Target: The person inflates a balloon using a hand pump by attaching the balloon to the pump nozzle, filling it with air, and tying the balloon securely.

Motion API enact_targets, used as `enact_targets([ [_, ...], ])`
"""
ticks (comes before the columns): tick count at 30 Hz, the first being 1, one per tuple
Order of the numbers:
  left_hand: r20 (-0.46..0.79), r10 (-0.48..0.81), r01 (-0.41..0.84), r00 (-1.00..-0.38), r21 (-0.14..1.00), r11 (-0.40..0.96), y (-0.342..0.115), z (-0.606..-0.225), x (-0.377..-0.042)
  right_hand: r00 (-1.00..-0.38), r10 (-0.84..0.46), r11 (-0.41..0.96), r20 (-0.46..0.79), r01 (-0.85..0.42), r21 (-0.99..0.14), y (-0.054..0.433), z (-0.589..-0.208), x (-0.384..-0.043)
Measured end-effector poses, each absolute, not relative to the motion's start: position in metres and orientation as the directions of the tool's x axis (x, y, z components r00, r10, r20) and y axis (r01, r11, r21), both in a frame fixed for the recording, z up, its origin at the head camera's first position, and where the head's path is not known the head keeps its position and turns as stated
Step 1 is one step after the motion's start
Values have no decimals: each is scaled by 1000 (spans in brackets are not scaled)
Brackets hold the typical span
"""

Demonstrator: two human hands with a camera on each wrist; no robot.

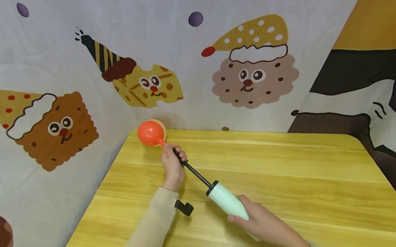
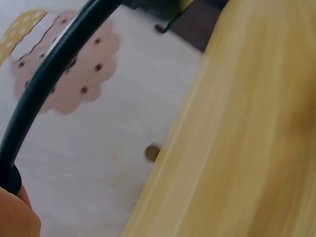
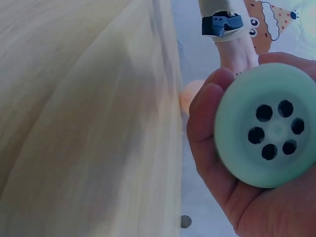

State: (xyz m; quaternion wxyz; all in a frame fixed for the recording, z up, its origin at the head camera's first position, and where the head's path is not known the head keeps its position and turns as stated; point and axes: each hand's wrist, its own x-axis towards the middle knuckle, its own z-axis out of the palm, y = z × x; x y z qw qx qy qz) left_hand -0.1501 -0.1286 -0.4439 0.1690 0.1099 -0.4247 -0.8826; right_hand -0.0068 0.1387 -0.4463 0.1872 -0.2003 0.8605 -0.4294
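My left hand (image 1: pixel 172 165) grips the black nozzle end of a balloon pump (image 1: pixel 226 199), together with the neck of an orange balloon (image 1: pixel 150 133). The balloon is round and partly filled, over the table's far left corner. My right hand (image 1: pixel 266 220) holds the pump's mint-green barrel, and the black rod (image 1: pixel 198 174) stretches out between the two hands. In the right wrist view, the barrel's round end (image 3: pixel 277 129) shows several dark holes, with fingers curled around it. The left wrist view shows the rod and only a small part of the left hand (image 2: pixel 17 217).
Behind the orange balloon, a pale peach round thing (image 1: pixel 164 128) is mostly hidden. The wood-grain table (image 1: pixel 286 164) meets a cloth backdrop (image 1: pixel 188 65) printed with cartoon biscuits and cheese. A black wrist mount (image 1: pixel 184 207) sticks out from the left sleeve.
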Motion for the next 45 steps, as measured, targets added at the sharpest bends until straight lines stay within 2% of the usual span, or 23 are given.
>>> enact_targets([
  [8,-43,-371,185,-927,811,-555,-111,-453,-142,-864,-485,562,-132,-193,-804,124,-457,-16],
  [15,-43,-291,128,-956,832,-540,-90,-455,-134,-881,-466,511,-89,-185,-840,108,-458,-33],
  [19,-39,-251,102,-967,846,-524,-80,-458,-132,-878,-466,491,-111,-152,-858,105,-459,-45],
  [26,37,-263,168,-964,853,-494,-79,-451,-145,-887,-423,453,-187,-28,-891,99,-456,-65],
  [31,6,-322,191,-947,817,-545,-97,-444,-159,-886,-426,440,-185,-24,-898,101,-450,-57],
  [38,14,-396,258,-918,779,-572,-129,-430,-175,-853,-492,459,-175,-83,-885,136,-455,-33],
  [45,33,-350,238,-936,792,-562,-108,-431,-177,-888,-434,501,-149,-101,-860,130,-461,-35],
])
